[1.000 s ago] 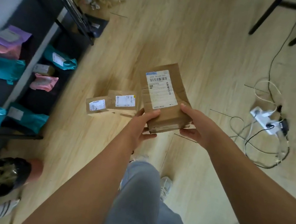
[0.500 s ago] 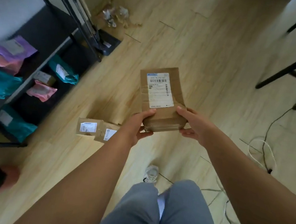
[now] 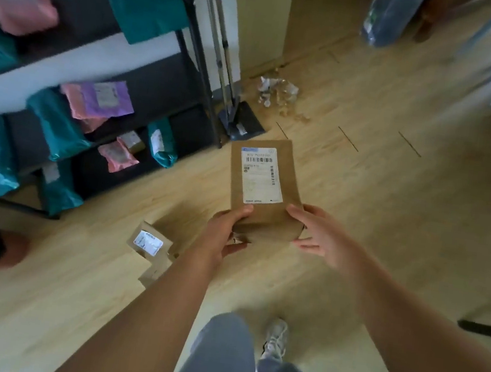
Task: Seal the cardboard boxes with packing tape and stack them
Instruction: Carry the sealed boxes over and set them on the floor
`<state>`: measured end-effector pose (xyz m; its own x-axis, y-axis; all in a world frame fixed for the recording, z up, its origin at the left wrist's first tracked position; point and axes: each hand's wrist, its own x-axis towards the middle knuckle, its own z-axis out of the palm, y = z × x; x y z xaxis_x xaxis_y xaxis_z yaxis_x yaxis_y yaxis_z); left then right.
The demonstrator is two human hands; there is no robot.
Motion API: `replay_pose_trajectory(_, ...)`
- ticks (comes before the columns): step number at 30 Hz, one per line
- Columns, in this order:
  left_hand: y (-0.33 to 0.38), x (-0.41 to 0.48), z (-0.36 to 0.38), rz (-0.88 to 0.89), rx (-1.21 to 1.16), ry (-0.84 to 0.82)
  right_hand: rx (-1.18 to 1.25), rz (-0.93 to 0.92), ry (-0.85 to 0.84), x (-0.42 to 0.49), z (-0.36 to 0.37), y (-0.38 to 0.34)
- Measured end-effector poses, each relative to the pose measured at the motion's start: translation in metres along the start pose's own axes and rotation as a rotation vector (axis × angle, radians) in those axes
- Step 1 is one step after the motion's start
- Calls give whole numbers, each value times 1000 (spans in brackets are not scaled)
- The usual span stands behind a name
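Above the wooden floor (image 3: pixel 391 205), beside a shelving rack (image 3: pixel 202 80), my left hand (image 3: pixel 223 229) grips the labelled cardboard box (image 3: pixel 260 216) by its near corner. My right hand (image 3: pixel 322 236) is spread, fingers straight, at the box's right edge.

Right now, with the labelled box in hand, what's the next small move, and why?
Probably lower the labelled box leftward onto the small boxes on the floor: the left hand grips it, the right hand only touches its corner, and those boxes lie just below-left.
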<state>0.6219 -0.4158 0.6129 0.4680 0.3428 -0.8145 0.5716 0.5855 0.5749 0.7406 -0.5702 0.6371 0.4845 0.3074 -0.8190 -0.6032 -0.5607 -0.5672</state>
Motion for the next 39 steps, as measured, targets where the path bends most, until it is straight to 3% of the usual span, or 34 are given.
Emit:
replay_pose_trajectory(8, 108, 72, -52, 75, -109, 236, -175, -39, -152, 105, 69, -145)
replay_pose_trajectory(18, 220, 172, -102, 53, -114, 361, -385, -31, -175, 220, 138, -272)
replay_pose_trajectory(23, 248, 227, -117, 7, -204, 436, -464, -99, -168, 281, 168, -311)
replay_pose_trajectory(32, 290, 368, -176, 109, -308, 636, -521, -156, -181, 439, 258, -350)
replay_pose_trajectory(39, 305, 469, -217, 63, -313, 533, -495, -204, -72, 533, 309, -359)
